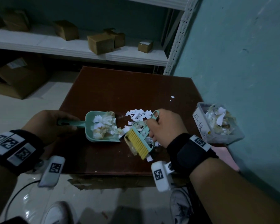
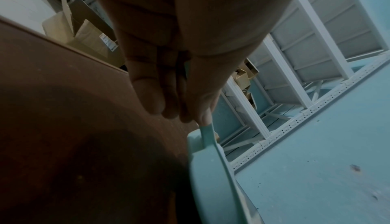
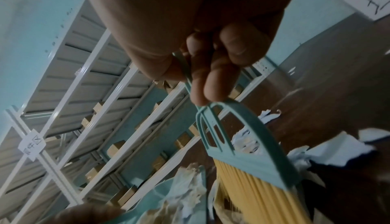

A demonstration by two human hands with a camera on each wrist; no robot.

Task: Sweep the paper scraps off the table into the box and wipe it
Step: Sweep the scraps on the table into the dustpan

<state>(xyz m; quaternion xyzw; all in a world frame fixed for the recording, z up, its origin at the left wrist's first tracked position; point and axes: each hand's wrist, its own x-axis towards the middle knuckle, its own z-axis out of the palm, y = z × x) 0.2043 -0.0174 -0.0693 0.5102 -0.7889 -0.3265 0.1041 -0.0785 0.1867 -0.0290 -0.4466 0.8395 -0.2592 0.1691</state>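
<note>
Scraps (image 1: 138, 114) lay in a loose white band on the table (image 1: 103, 88), just behind my brush (image 1: 140, 141) and to the right of the dustpan (image 1: 102, 126), whose open mouth faced them. My right hand (image 1: 166, 126) gripped the brush handle, bristles angled toward the pan. My left hand (image 1: 50, 124) held the pan's handle. To my right sat the box (image 1: 218, 122), nearer the brush hand.
</note>
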